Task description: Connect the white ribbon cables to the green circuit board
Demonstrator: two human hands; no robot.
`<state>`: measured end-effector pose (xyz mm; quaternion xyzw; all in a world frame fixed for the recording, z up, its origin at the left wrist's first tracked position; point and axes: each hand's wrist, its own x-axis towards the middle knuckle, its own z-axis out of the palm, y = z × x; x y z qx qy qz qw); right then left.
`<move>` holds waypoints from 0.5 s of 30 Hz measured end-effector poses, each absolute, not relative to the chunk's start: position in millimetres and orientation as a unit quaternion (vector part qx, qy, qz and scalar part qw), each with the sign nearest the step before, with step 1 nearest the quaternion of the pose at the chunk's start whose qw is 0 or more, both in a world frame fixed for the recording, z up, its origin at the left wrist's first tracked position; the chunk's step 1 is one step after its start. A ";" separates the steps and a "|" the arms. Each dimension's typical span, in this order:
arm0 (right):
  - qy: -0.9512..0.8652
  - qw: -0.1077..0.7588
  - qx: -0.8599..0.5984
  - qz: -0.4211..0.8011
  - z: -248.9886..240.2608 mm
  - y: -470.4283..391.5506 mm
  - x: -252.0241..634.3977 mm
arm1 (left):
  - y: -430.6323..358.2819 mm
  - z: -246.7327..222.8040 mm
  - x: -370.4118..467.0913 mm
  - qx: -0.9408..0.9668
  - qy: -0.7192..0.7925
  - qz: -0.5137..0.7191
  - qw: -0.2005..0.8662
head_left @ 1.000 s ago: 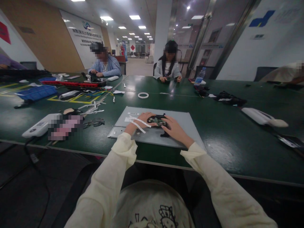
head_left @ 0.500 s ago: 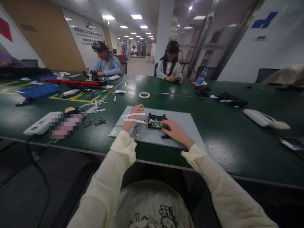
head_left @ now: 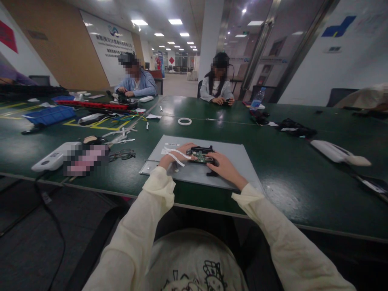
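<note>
A black plastic housing with a green circuit board [head_left: 200,156] inside lies on a grey-white panel [head_left: 239,155] in front of me. My right hand [head_left: 223,166] is closed on the housing's right side, with fingers over the edge. From the other side, my left hand [head_left: 177,155] grips the left end, thumb near the board. Thin white strips [head_left: 176,152] lie across the back of my left hand and reach to the housing; whether they are tape or flat cable I cannot tell. Part of the housing is hidden under my fingers.
Beyond the panel lies a white ring-shaped roll [head_left: 184,121]. To the left are glasses [head_left: 122,154], a white device [head_left: 56,157], white scraps [head_left: 123,136] and a blue tray [head_left: 49,116]. A white device [head_left: 335,152] lies right. Two people sit across the green table [head_left: 291,169].
My left hand has come down and to the right, from above the panel onto the housing's left end, and the white strips shifted with it. My right hand stays on the housing.
</note>
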<state>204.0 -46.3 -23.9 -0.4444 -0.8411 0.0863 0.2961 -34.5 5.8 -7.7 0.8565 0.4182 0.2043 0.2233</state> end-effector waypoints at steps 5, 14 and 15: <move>-0.844 0.298 -0.439 0.078 -26.1 -43.5 205.7 | 7.2 -11.0 -32.2 0.854 0.439 0.178 0.213; -0.838 0.303 -0.448 0.072 -25.0 -43.4 207.9 | 9.5 -19.0 -29.5 0.858 0.445 0.177 0.186; -0.838 0.304 -0.447 0.072 -25.0 -43.5 208.1 | 9.1 -19.1 -29.2 0.858 0.446 0.177 0.183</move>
